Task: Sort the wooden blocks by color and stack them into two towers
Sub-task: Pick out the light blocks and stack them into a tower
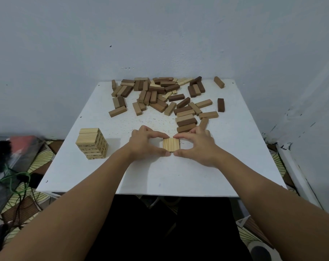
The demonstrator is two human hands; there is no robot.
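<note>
Left hand (144, 142) and right hand (196, 146) pinch a flat row of three pale blocks (171, 145) between index fingertips behind and thumbs in front, likely squaring a layer; finished pale tower (92, 144) stands left of the fingers, mixed unsorted pile (165, 97) beyond them.

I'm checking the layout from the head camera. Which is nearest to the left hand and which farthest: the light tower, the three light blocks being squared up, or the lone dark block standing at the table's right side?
1. Three light blocks: touching the left hand, at its fingertips.
2. Light tower: to the hand's left, near the table's left edge.
3. Lone dark block: far right, beyond the right hand.
</note>
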